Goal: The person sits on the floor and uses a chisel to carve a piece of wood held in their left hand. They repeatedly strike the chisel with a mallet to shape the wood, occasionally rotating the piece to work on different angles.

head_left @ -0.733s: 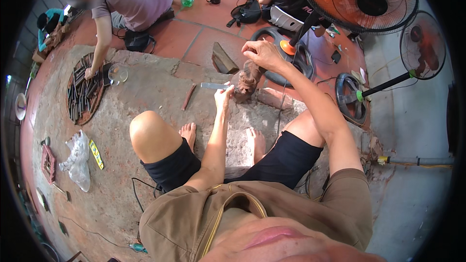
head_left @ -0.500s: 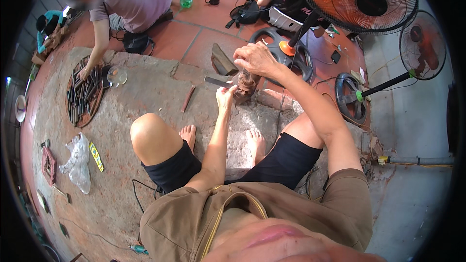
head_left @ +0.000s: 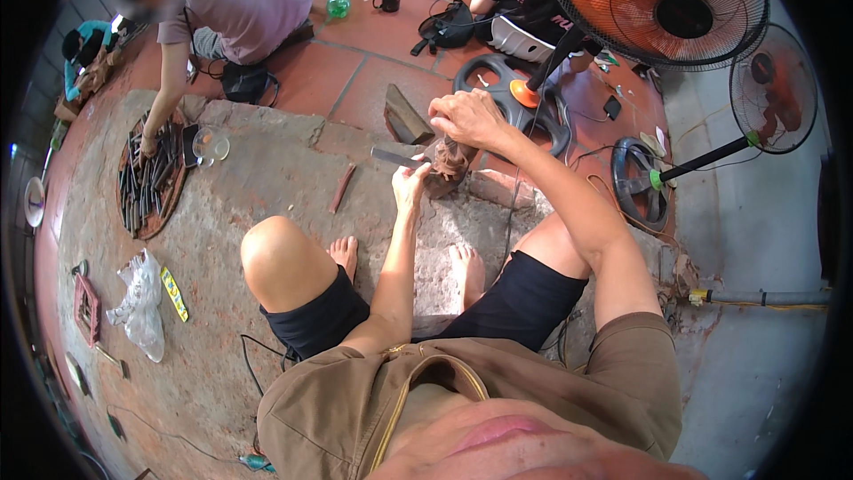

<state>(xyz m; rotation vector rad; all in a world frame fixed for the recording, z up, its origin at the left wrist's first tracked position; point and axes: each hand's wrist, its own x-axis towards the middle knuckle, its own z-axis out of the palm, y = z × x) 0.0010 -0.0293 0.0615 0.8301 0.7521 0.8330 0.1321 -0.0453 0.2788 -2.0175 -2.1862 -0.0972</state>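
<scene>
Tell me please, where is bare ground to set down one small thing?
Bare ground lies between the round tray and the reddish stick, and between the yellow packet and the left knee. It is crowded around the left hand and right hand, with the flat bar, brown lump and wood block close together.

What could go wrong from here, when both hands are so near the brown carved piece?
The flat metal tool in the left hand might slip and scratch the brown carved piece, or the right hand by its top. If dropped, it could perhaps hit a bare foot. The dark cable running near that foot might get snagged.
</scene>
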